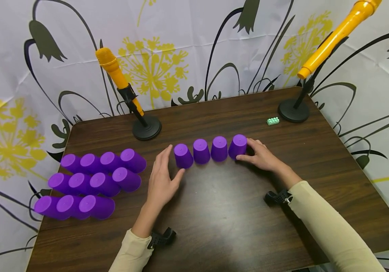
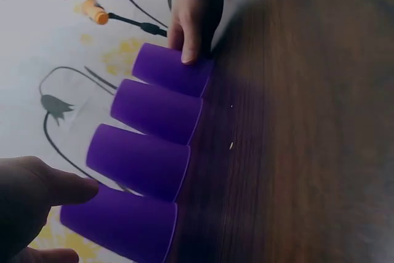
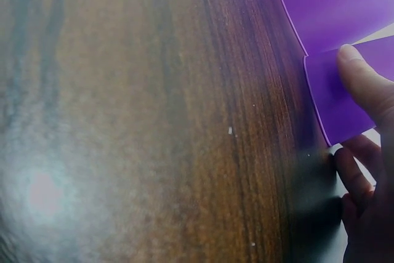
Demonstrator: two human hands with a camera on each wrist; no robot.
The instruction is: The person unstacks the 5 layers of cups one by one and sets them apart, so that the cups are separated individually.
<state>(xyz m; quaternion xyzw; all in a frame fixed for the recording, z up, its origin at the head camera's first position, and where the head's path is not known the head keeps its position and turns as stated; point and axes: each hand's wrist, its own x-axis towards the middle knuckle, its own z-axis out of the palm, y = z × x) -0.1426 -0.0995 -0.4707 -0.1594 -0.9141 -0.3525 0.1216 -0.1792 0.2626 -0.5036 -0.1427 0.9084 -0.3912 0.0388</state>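
Several upside-down purple cups stand in a side-by-side row in the middle of the table. My right hand holds the rightmost cup, thumb across its front and fingers around its far side. In the right wrist view the thumb lies on that cup's wall near the rim. At the other end, my left hand is spread beside the leftmost cup, fingers extended and thumb pointing toward its base. The left wrist view has this thumb overlapping the nearest cup. Two middle cups stand between the hands.
More upside-down purple cups stand in three rows at the left. Toward the back are a left microphone stand and a right one, each with a yellow microphone. A mint-green toy brick lies near the right stand. Patterned fabric hangs behind the table.
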